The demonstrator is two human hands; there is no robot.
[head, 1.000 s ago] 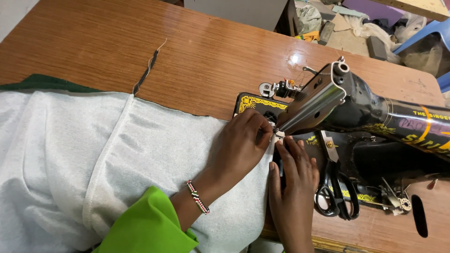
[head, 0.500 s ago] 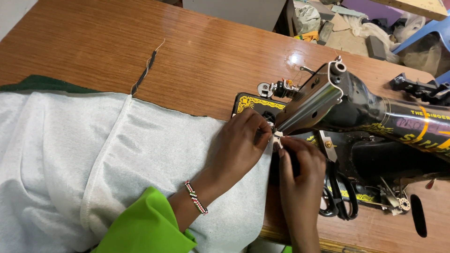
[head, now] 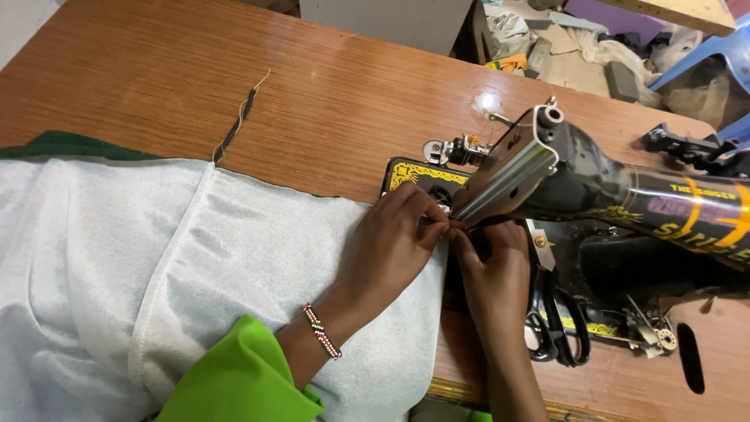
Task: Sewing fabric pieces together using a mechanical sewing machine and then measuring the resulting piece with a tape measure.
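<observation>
A black sewing machine [head: 601, 195] stands on a wooden table [head: 328, 101]. White fabric [head: 180, 266] lies spread from the left up to the machine's needle area. My left hand [head: 394, 246], with a beaded bracelet at the wrist and a bright green sleeve, rests on the fabric with its fingertips pinched at the cloth's edge under the machine head. My right hand [head: 492, 270] meets it from the right, fingers pinched at the same spot. The needle and presser foot are hidden behind the machine head and my fingers.
Black scissors [head: 558, 324] lie on the machine bed just right of my right hand. A dark thread scrap [head: 238, 125] lies on the table behind the fabric. A green cloth edge [head: 70, 144] shows at far left. Clutter and a blue chair sit beyond the table.
My right hand has slid up towards the needle area and now pinches the fabric edge against my left fingertips. The view has shifted slightly; the fabric lies as before.
</observation>
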